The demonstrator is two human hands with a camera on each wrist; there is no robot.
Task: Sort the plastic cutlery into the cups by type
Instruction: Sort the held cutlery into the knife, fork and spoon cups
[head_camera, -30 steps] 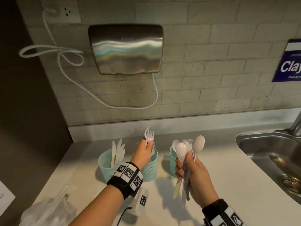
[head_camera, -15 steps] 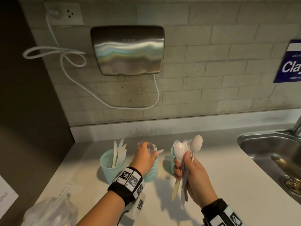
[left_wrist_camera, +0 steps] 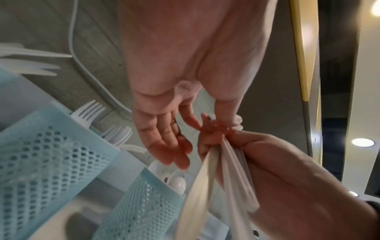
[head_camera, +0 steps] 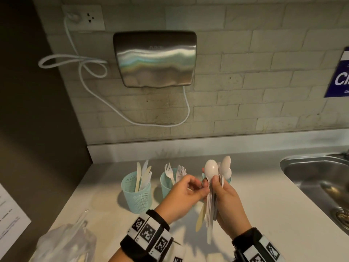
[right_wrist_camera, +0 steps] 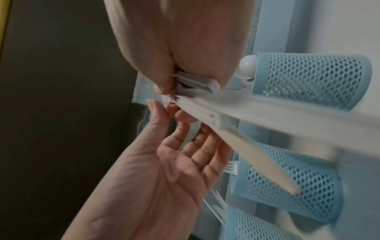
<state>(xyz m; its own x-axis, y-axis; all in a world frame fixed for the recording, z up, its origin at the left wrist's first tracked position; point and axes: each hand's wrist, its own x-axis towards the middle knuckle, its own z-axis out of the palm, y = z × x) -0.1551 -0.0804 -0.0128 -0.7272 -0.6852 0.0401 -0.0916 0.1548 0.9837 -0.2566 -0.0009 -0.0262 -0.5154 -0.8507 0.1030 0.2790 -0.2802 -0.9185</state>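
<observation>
Three teal mesh cups stand in a row on the counter: a knife cup [head_camera: 137, 191], a fork cup [head_camera: 166, 181] and a spoon cup [head_camera: 228, 179] mostly hidden behind my hands. My right hand [head_camera: 215, 184] grips a bundle of white spoons [head_camera: 209, 210] upright in front of the spoon cup; one beige handle sticks out below. My left hand [head_camera: 204, 188] is against it, thumb and forefinger pinching the neck of the front spoon [head_camera: 211, 168], other fingers relaxed. The left wrist view shows that pinch [left_wrist_camera: 218, 123] above the handles [left_wrist_camera: 232, 178]. The right wrist view shows the left palm [right_wrist_camera: 160, 170] under the bundle [right_wrist_camera: 246, 110].
A steel sink [head_camera: 311, 176] lies to the right. A crumpled clear plastic bag [head_camera: 66, 242] sits at the front left, with a paper sheet [head_camera: 11, 214] beyond it. A hand dryer [head_camera: 154, 57] and its white cable hang on the tiled wall behind.
My left hand let a fork go into the middle cup, then moved right to the spoon bundle. The right hand stayed almost still with its bundle.
</observation>
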